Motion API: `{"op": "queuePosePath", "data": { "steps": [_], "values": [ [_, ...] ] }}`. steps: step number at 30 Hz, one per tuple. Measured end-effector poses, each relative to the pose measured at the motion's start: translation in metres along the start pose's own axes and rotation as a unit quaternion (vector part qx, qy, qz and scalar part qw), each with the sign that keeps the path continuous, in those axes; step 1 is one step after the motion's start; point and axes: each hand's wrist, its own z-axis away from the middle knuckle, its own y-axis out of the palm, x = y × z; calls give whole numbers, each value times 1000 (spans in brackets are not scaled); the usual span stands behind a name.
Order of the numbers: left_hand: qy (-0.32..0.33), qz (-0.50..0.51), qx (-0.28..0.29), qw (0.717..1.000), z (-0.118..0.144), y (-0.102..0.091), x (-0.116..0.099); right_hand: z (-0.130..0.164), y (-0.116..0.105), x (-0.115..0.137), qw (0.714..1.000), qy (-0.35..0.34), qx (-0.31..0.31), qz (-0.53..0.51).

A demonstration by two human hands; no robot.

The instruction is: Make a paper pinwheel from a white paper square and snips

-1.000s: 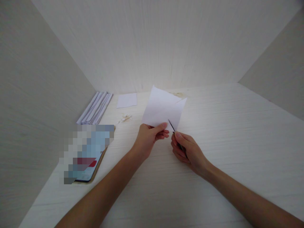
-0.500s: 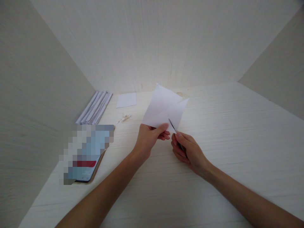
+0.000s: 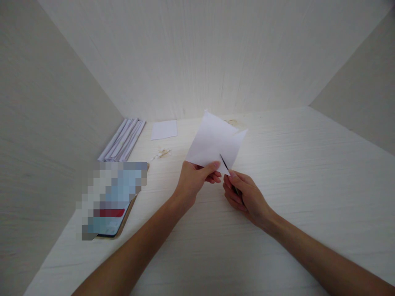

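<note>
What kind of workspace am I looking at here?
Probably a small partitioned desk booth for paper craft: pale wood-grain walls enclose the desk, with folded paper strips stacked at the left and a phone.

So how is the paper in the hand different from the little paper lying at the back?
The held paper is lifted off the table, pinched by the left hand; the little paper lies flat, untouched. The held paper looks bigger and tilted; the little paper lies almost square to the wall. Both are plain white.

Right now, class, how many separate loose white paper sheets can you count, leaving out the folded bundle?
2. One white paper sheet is held up by the left hand, with the right hand's thin blade against it. One small paper sheet lies flat by the back wall.
</note>
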Motion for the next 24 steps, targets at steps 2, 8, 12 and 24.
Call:
{"op": "queuePosePath", "data": {
  "steps": [2, 8, 12, 24],
  "values": [
    [-1, 1, 2, 1000, 0, 0, 0, 0, 0, 0, 1000, 0, 0, -3],
    [0, -2, 7, 1000, 0, 0, 1, 0, 0, -1, 1000, -2, 2, -1],
    [-6, -2, 9, 1000, 1, 0, 1, 0, 0, 0, 1000, -2, 0, -3],
    [-7, -3, 18, 1000, 1, 1, 2, -1, 1, 0, 1000, -3, -4, -8]
  ]
}}
